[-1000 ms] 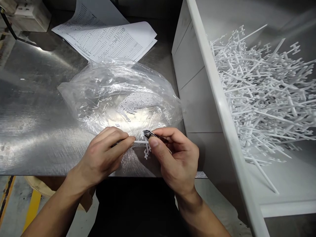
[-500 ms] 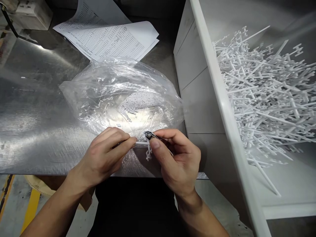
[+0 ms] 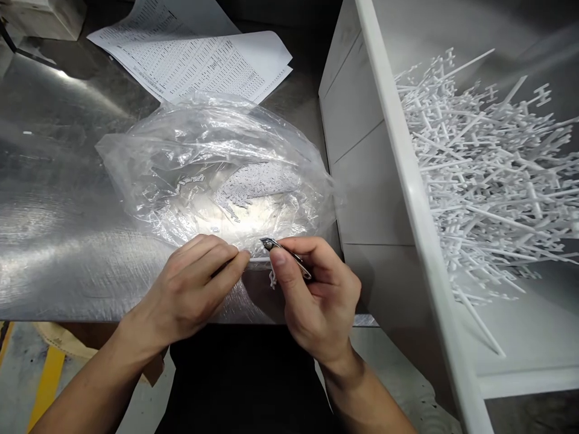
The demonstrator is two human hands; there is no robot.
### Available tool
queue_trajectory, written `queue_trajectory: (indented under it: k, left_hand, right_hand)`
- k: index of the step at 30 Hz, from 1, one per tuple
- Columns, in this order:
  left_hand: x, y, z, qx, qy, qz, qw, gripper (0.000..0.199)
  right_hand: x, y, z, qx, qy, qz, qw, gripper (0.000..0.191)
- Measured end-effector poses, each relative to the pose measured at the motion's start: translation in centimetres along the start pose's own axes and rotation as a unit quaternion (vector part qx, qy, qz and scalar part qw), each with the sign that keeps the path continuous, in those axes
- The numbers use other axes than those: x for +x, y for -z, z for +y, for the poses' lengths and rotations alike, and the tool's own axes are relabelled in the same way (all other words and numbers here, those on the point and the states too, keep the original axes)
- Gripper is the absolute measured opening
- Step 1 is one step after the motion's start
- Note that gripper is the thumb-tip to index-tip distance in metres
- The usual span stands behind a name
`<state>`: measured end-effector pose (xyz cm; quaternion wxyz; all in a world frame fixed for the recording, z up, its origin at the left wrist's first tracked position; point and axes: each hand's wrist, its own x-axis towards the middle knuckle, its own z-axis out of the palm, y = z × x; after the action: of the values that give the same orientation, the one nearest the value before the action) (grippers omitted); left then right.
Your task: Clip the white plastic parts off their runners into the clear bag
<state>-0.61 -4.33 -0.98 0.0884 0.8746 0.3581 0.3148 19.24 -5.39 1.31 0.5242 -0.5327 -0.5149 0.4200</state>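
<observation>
Between the fingertips of my left hand (image 3: 201, 283) is the end of a thin white plastic sprue (image 3: 260, 260). Its branched end hangs just left of my right thumb. My right hand (image 3: 316, 289) is closed around a small metal nail clipper (image 3: 289, 256), whose jaws point left and meet the sprue. Whether the jaws have closed on the plastic I cannot make out. Right behind both hands lies a clear plastic bag (image 3: 212, 129). A heap of tiny whitish pieces (image 3: 253, 181) shows inside it.
A white bin (image 3: 420, 211) stands on the right, its wall beside my right hand, with many branched white sprues (image 3: 502, 175) in it. Printed sheets (image 3: 194, 60) lie behind the bag on the metal table (image 3: 54, 241). A pale box (image 3: 45, 18) is at the far left.
The clipper and my right hand have shifted slightly left, and the clipper's angle has changed a little. My left hand keeps its hold on the sprue. The view has moved slightly.
</observation>
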Motion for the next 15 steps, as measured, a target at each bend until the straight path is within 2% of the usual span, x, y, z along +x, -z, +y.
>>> queue_trajectory:
  k: [4, 10, 15]
  left_hand:
    - [0.1, -0.2, -0.4, 0.007, 0.012, -0.017, 1.0, 0.023]
    - [0.2, 0.1, -0.5, -0.036, 0.053, 0.008, 0.998, 0.022]
    - [0.3, 0.6, -0.1, -0.055, 0.088, 0.04, 0.994, 0.025]
  right_hand:
    - [0.5, 0.1, -0.2, 0.034, -0.03, 0.006, 0.999, 0.006]
    - [0.5, 0.6, -0.2, 0.089, -0.062, 0.042, 0.993, 0.004]
    - [0.0, 1.4, -0.4, 0.091, -0.07, 0.004, 0.993, 0.009]
